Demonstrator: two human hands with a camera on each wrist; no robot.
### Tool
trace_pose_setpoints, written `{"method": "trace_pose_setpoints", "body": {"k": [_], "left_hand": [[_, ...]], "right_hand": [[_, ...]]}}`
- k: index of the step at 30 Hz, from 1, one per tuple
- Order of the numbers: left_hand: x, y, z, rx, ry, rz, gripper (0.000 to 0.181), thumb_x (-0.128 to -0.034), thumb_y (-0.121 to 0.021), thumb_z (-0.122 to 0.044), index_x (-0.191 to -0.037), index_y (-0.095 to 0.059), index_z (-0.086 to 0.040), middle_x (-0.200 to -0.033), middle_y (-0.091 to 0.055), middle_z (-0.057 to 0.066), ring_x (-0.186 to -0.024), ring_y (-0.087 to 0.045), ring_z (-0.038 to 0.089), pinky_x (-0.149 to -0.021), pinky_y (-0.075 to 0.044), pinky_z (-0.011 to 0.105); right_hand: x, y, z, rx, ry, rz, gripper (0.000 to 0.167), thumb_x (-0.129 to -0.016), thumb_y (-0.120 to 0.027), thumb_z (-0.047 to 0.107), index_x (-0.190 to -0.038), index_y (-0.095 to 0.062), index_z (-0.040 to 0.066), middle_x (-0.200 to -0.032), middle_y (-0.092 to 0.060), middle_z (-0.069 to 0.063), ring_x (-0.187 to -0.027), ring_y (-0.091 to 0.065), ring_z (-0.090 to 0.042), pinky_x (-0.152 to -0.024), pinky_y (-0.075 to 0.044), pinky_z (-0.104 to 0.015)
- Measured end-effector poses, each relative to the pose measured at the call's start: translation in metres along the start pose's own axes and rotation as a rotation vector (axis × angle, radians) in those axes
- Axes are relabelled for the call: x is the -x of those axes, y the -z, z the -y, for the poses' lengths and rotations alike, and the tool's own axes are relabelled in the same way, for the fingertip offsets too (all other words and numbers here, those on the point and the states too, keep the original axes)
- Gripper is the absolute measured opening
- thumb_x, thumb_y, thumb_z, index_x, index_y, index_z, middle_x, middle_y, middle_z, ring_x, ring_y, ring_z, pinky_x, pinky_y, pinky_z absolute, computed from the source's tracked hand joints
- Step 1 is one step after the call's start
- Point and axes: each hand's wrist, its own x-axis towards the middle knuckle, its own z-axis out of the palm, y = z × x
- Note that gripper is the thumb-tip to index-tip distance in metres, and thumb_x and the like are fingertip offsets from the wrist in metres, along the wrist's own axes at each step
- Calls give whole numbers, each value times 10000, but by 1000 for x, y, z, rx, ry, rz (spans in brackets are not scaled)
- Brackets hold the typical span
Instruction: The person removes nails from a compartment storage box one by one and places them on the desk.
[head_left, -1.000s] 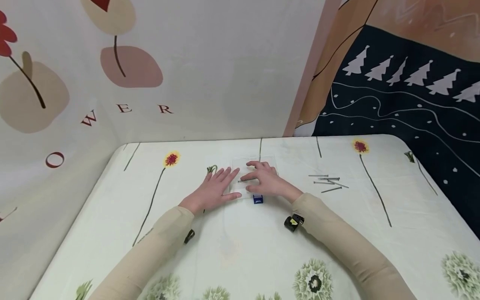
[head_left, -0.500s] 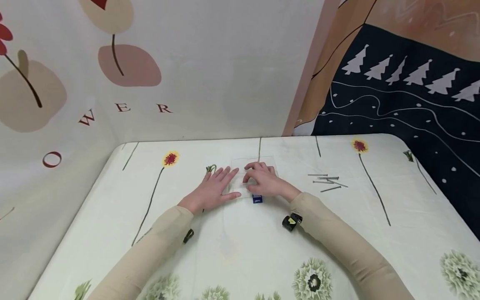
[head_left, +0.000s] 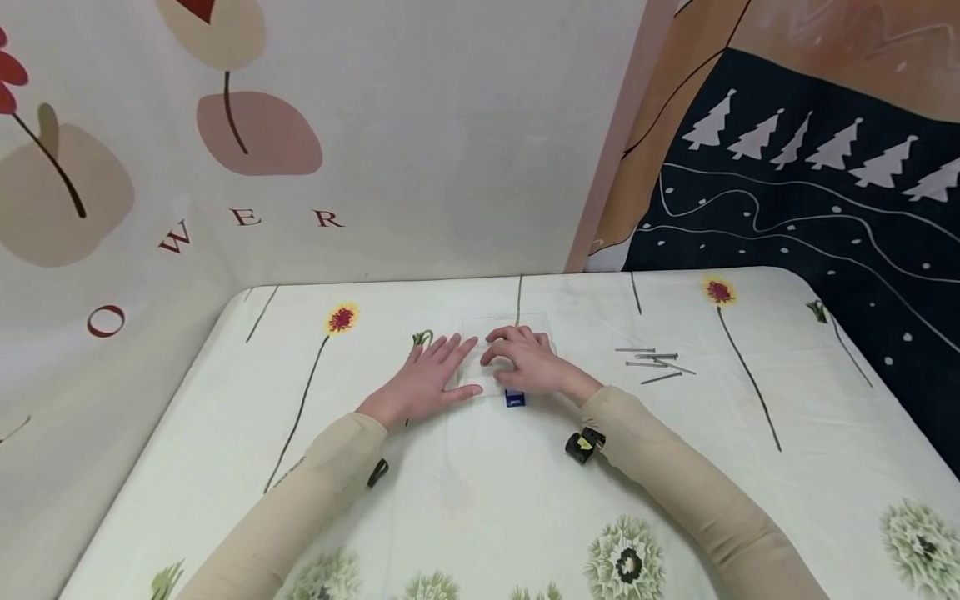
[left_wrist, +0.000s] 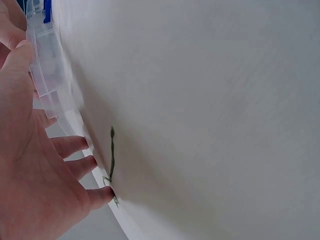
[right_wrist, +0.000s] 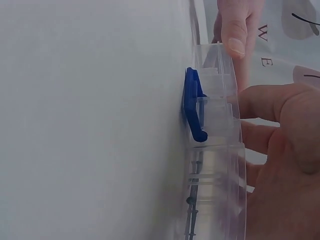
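Observation:
A clear plastic compartment box (head_left: 495, 321) with a blue latch (head_left: 514, 398) lies on the table between the two hands. My left hand (head_left: 423, 385) is spread palm down at the box's left side, thumb by the near edge; in the left wrist view its thumb touches the box wall (left_wrist: 47, 55). Over the box hovers my right hand (head_left: 531, 365), fingers bent downward and thumb apart, with no object visible between them. Thin dark nails (right_wrist: 192, 195) show through the box wall in the right wrist view. The right hand covers part of the compartments.
Several loose nails (head_left: 660, 358) lie on the table to the right of the box. A pale flowered cloth (head_left: 465, 500) covers the table. A white printed curtain (head_left: 405, 167) hangs at the back and left, a dark one with trees (head_left: 795, 208) at the right.
One second ago a nail showed at the right hand's fingertips over the box; now none is visible there. The right hand has shifted only slightly, and the left hand has stayed put.

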Motion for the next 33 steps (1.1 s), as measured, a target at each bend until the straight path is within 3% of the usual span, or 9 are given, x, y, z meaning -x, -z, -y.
{"method": "trace_pose_setpoints", "body": {"k": [6,19,25,33], "left_hand": [[0,0,0,-1,0,1,822,-945,-469,-596,-1567,-133,-177,-1595,-116,153,-1450,-81,354,-1106,-43,615],[-1,0,1,-13,-9,3,824,-937,-468,-611,-1566,-149,-183,-1596,-110,153,-1451,-72,354,-1103,-38,620],[-1,-1,1,-14,-9,4,814,-944,-462,-604,-1566,-144,-186,-1595,-106,159,-1450,-76,356,-1105,-42,618],[-1,-3,2,-11,-2,4,824,-939,-450,-621,-1567,-140,-186,-1598,-101,153,-1452,-64,351,-1110,-26,607]], "right_hand": [[-1,1,0,-16,5,0,229,-887,-621,125,-1092,-724,131,-1409,-446,-94,-1266,-343,-319,-972,-225,-552],[-4,1,4,-54,-72,22,137,-882,-656,121,-1017,-676,139,-1372,-436,-108,-1287,-308,-313,-996,-189,-540],[-3,2,2,-68,-59,18,205,-882,-675,133,-1085,-693,109,-1378,-429,-136,-1290,-328,-329,-1031,-205,-539],[-3,4,-4,-100,-35,-2,129,-860,-690,112,-964,-739,52,-1383,-456,-157,-1284,-379,-345,-1057,-257,-548]]}}
